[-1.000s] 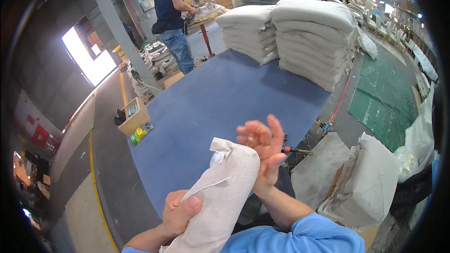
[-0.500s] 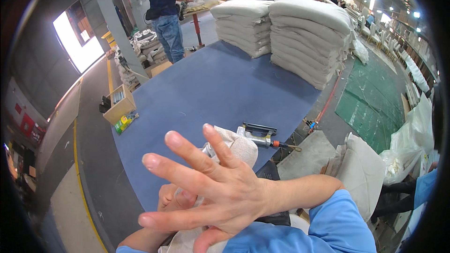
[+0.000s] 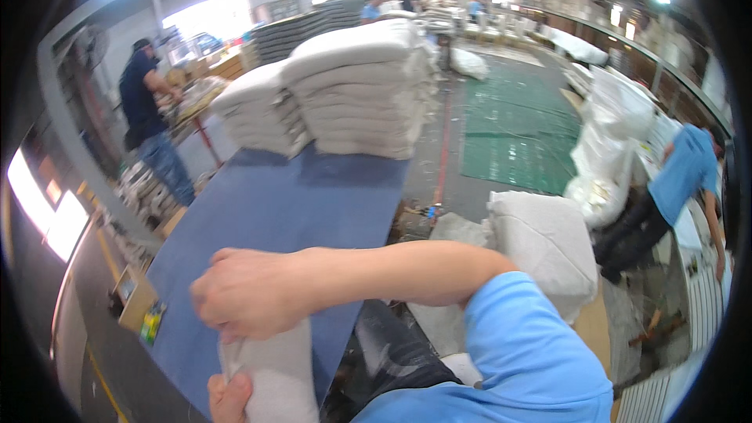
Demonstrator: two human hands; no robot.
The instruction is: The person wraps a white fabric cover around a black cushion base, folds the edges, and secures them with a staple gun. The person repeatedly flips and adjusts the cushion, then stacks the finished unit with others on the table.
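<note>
A pad covered in beige fabric (image 3: 278,372) stands in front of me at the near edge of the blue-topped table (image 3: 258,211). My right hand (image 3: 254,290) reaches across from the right, its fingers curled down and closed on the pad's upper left edge. Below it, my left hand (image 3: 229,399) grips the pad's left side, thumb against the fabric; its other fingers are mostly out of sight. The underside of the pad cannot be seen.
Two tall stacks of beige pads (image 3: 352,86) rise at the table's far end. A wooden box (image 3: 137,298) and a green-yellow packet (image 3: 153,323) are at the left edge. More pads (image 3: 544,247) stand right. One person (image 3: 149,110) works far left, another (image 3: 681,172) bends at right.
My view has swung right. My right hand, spread open before, has closed on the pad's edge. The staple gun on the table is no longer visible.
</note>
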